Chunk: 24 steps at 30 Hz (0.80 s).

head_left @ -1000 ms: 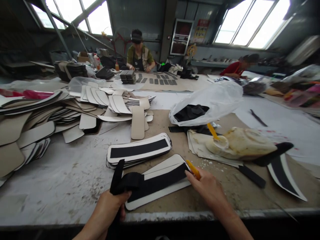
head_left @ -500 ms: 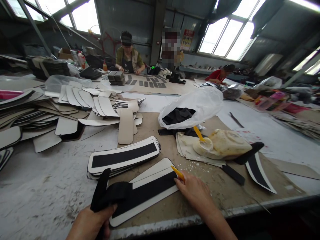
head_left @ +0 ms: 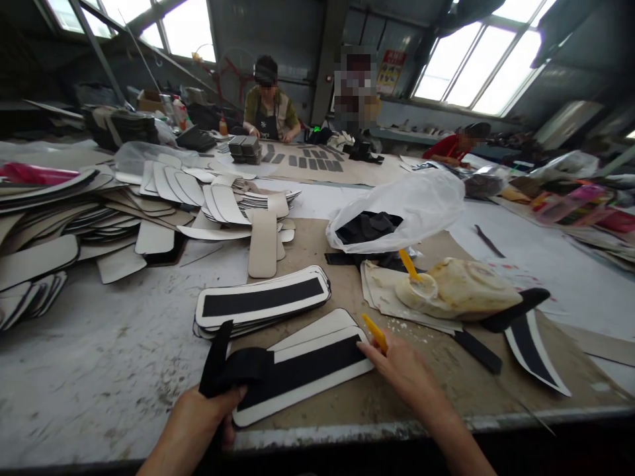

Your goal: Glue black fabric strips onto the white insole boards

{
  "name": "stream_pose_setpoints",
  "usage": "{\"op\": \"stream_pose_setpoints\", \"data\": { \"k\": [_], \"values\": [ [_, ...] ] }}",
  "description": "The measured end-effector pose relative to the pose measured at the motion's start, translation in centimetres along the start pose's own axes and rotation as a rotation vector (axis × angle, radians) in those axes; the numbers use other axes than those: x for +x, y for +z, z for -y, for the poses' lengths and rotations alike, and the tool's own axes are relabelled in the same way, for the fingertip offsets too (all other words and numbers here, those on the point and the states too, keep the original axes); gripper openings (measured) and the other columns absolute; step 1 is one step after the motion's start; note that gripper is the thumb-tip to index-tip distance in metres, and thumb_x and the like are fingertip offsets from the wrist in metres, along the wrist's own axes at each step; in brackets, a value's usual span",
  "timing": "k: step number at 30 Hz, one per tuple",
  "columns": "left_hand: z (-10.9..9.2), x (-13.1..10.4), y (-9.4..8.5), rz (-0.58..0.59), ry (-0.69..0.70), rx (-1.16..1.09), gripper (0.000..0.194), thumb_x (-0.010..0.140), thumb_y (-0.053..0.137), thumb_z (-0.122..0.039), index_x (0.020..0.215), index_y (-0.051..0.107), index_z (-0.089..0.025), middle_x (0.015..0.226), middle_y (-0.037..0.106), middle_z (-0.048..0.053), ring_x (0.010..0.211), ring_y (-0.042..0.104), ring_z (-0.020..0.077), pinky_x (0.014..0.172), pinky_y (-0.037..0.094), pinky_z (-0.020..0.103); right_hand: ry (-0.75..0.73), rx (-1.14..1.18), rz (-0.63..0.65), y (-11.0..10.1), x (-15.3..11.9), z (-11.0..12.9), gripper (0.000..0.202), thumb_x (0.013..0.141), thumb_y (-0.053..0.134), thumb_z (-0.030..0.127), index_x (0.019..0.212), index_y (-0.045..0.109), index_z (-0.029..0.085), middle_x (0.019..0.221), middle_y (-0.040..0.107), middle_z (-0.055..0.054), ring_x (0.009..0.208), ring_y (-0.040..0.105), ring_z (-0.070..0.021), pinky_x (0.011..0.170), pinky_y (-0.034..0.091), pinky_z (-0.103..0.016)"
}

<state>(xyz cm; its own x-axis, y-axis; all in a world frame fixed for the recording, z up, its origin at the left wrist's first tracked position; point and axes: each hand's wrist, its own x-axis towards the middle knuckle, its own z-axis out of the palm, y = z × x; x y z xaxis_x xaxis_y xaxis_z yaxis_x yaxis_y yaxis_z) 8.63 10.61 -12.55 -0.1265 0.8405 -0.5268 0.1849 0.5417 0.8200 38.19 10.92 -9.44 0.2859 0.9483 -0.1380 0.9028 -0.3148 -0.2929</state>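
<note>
My left hand (head_left: 198,413) is closed on a black fabric strip (head_left: 248,367), which loops over the near left end of a white rounded panel (head_left: 302,396). Another black strip end stands up above my thumb. Along the panel's middle lies a flat black band (head_left: 317,363). At the panel's far right end, my right hand (head_left: 397,360) grips a slim yellow plastic tool (head_left: 375,332), and its fingertips touch the band's end. A second white panel (head_left: 312,328) is partly hidden under the first. Just behind sits a stack of banded panels (head_left: 262,301).
Right of the panels, a yellowed plastic container (head_left: 469,287) lies on its side with a yellow stick (head_left: 409,264) in its mouth. A plastic bag (head_left: 411,205) holds black pieces. Piled white panels (head_left: 159,238) cover the left. Co-workers sit across the table.
The view has swung left, so everything appears farther right and slightly higher. The yellow tool's tip has tilted up off the panel. Both hands keep their holds.
</note>
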Motion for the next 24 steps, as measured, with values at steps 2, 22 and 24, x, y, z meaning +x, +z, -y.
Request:
{"op": "stream_pose_setpoints", "data": {
  "k": [2,22,24],
  "values": [
    [-0.3,-0.4,-0.2,0.029,-0.005,-0.054,0.039,0.062,0.063,-0.042,0.041,0.048,-0.013,0.036,0.048,0.007,0.036,0.042,0.0146,0.046,0.031,0.027,0.007,0.026,-0.006,0.1,0.3,-0.2,0.034,0.08,0.042,0.049,0.081,0.05,0.016,0.078,0.059,-0.004,0.07,0.054,-0.0179,0.068,0.037,-0.029],
    [1.3,-1.8,-2.7,0.233,-0.216,-0.608,0.039,0.073,0.063,-0.035,0.049,0.041,-0.013,0.046,0.043,0.002,0.042,0.043,0.0106,0.048,0.036,0.023,0.031,0.407,0.137,-0.7,-1.0,0.3,0.037,0.074,0.049,0.052,0.075,0.044,0.015,0.058,0.044,0.002,0.052,0.041,-0.0094,0.049,0.031,-0.022],
    [1.4,-1.8,-3.0,0.276,-0.171,-0.604,0.04,0.07,0.065,-0.04,0.051,0.042,-0.013,0.047,0.043,0.001,0.044,0.044,0.0104,0.05,0.037,0.024,0.081,0.654,0.193,-1.4,-2.2,1.2,0.041,0.074,0.051,0.054,0.081,0.039,0.015,0.056,0.038,0.006,0.048,0.036,-0.0063,0.044,0.027,-0.019]
  ]
}}
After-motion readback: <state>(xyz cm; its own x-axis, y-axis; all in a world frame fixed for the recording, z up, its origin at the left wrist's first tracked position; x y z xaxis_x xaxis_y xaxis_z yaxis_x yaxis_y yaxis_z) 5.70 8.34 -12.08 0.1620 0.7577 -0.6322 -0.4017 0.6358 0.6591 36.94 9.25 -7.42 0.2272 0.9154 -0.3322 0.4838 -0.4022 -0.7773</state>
